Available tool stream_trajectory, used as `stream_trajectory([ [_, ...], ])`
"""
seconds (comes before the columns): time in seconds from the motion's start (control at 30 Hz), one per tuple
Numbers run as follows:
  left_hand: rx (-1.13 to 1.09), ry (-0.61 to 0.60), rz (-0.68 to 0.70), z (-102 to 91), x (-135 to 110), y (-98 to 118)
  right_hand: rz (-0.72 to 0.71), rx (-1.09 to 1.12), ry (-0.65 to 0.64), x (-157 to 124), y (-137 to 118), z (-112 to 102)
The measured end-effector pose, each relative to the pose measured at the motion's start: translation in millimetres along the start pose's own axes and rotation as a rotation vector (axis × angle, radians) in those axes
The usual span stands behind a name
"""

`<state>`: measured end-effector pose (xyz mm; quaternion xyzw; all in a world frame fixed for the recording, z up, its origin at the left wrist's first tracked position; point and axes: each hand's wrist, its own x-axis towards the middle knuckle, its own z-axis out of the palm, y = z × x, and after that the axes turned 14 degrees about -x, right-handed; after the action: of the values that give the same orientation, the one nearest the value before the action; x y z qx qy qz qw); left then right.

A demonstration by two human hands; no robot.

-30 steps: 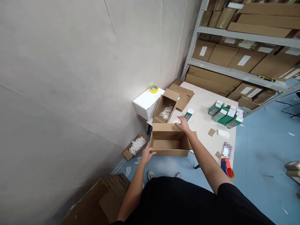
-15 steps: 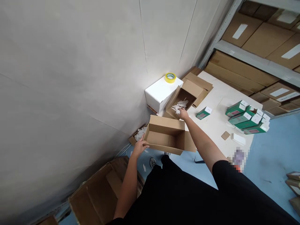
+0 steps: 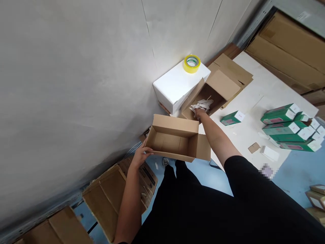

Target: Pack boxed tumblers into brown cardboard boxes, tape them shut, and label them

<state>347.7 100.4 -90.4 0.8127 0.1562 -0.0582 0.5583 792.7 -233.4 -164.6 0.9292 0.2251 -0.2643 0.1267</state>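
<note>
An open, bare-bottomed cardboard box (image 3: 172, 143) is held up at a tilt over the floor. My left hand (image 3: 140, 155) grips its left end, fingers curled over the rim. Inside a second open cardboard box (image 3: 215, 96) on the table lies crumpled white packing material (image 3: 205, 104). Reaching into that box, my right hand (image 3: 199, 113) has its fingers closed against the white material, with the fingertips partly hidden. A small green carton (image 3: 232, 118) stands to the right of my right forearm.
Yellow tape (image 3: 192, 63) rests on a white box (image 3: 175, 84) by the wall. Several green cartons (image 3: 284, 128) are grouped on the white table (image 3: 250, 132). Shelved brown boxes (image 3: 286, 51) stand beyond. An open large carton (image 3: 109, 196) sits at lower left.
My right hand has gone a little deeper into the second box, among the white material. The held box has shifted slightly left with my left hand. The view has moved closer to the table.
</note>
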Motion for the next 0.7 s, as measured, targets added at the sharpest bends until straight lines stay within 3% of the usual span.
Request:
stream_trajectory([
  [0.13,0.041,0.005,-0.004,6.0,-2,7,0.038,-0.058,-0.098,13,-4,3],
  [0.37,0.01,0.019,-0.034,10.3,-1,16,0.09,-0.001,0.043,4,-2,-9],
  [0.53,-0.007,-0.031,0.005,7.4,4,17,0.118,0.051,0.113,-29,-4,-35],
  [0.7,0.03,0.026,0.087,6.0,3,12,0.125,0.132,0.311,-90,-12,-68],
])
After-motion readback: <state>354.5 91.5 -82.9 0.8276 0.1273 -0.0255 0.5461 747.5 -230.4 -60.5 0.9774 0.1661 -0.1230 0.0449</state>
